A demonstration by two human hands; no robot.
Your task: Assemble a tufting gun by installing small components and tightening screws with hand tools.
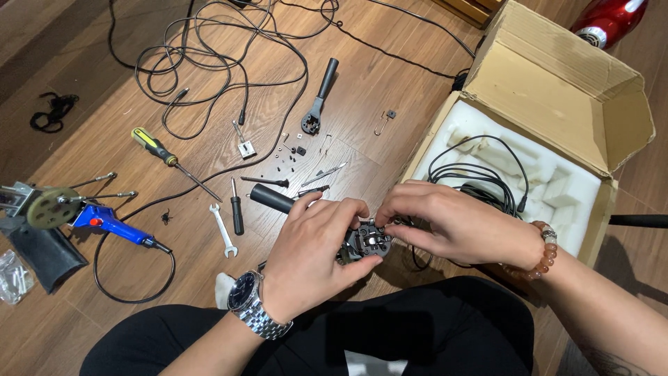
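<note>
Both hands gripped the small black mechanism (367,241) above the lap: left hand (313,254) cradled it from the left, right hand (445,223) fingers (393,224) pinched its upper right edge, equally near.

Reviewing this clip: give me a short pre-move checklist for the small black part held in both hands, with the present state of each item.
1. Left hand grips the small black part: ok.
2. Right hand fingertips on the part: ok.
3. Part's fasteners seated: cannot tell, fingers hide them.
4. Small wrench and yellow-handled screwdriver lie on the floor in front of the hands: ok.
5. Loose screws scattered on the floor, not contained: not ok.
</note>
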